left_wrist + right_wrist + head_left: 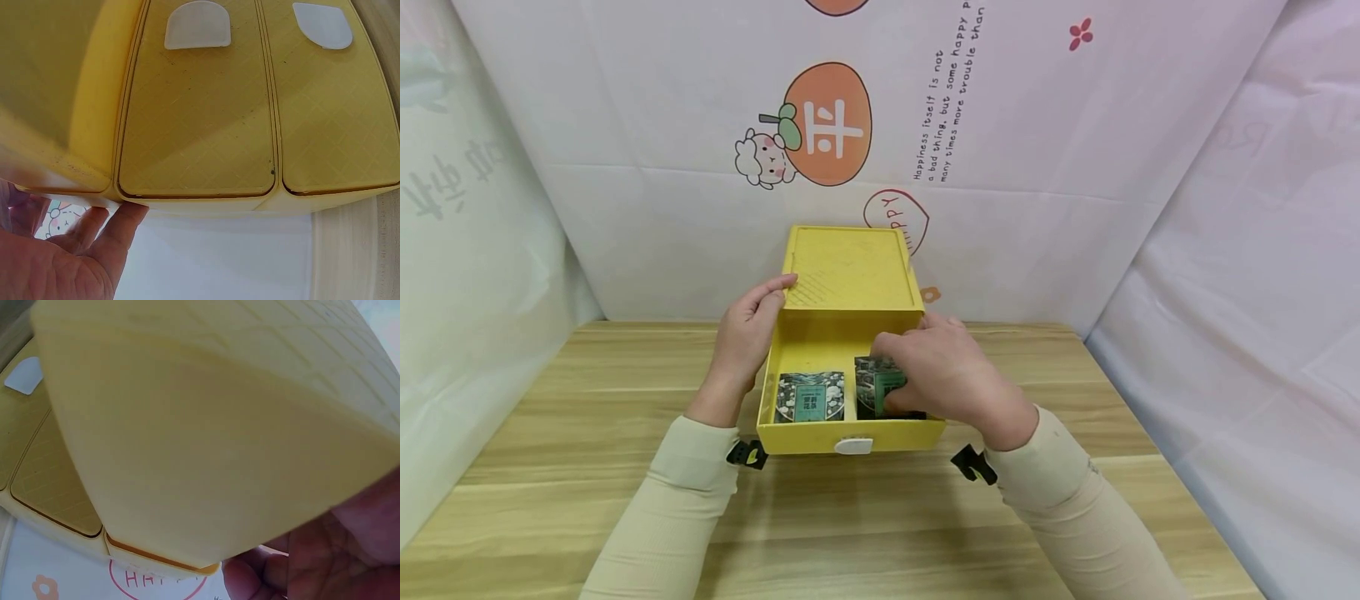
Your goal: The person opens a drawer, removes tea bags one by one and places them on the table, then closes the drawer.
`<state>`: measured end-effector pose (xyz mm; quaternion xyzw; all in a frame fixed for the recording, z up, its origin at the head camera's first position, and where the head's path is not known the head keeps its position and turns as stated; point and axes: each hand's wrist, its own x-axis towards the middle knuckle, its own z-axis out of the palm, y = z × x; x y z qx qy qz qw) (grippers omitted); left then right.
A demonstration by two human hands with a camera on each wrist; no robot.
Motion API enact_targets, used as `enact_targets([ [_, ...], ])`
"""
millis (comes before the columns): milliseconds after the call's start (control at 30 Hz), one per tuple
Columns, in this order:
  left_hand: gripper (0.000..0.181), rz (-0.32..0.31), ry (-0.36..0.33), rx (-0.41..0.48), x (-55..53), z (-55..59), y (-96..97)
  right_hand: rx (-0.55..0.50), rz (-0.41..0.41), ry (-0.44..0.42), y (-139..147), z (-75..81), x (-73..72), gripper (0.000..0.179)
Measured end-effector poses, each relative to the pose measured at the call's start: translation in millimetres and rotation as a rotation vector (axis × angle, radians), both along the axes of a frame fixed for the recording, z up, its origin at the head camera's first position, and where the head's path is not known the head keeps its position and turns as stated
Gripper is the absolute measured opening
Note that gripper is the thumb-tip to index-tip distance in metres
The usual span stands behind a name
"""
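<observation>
A yellow drawer cabinet (850, 258) stands at the back of the table with its top drawer (805, 439) pulled out. My left hand (745, 337) rests against the cabinet's left side, fingers extended; in the left wrist view its fingertips (128, 219) touch the side edge. Inside the drawer, a dark patterned packet (880, 375) with a teal label is pinched between the thumb and fingers of my right hand (947, 367). Left of it lies a similar packet (810, 397) with a floral print. In the right wrist view the drawer's side wall (162, 437) hides most of the right hand.
Two closed drawers (200, 119) with white pull tabs sit under the open one. The drawer front carries a white tab (853, 446). A printed white cloth (685, 233) hangs behind and at both sides of the wooden table (587, 500).
</observation>
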<state>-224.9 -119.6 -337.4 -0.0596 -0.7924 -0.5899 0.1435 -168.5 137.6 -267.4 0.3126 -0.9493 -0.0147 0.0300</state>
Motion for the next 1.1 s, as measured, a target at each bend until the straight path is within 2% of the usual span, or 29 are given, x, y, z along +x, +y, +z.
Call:
enact_targets([
  [400, 0.043, -0.003, 0.0, 0.003, 0.3, 0.4, 0.2, -0.175, 0.073, -0.096, 16, 7.2, 0.0, 0.039],
  [533, 0.043, -0.004, -0.002, 0.003, 0.5, 0.5, 0.1, -0.257, 0.058, -0.156, 22, 10.5, 0.4, 0.039],
  [833, 0.043, -0.006, -0.007, 0.008, 0.0, -0.8, -0.2, -0.541, -0.019, -0.262, 34, 16.7, -3.3, 0.037],
  [1100, 0.044, -0.002, -0.005, 0.005, -1.1, -1.1, -0.3, -0.813, -0.048, -0.293, 46, 18.6, -9.7, 0.041],
])
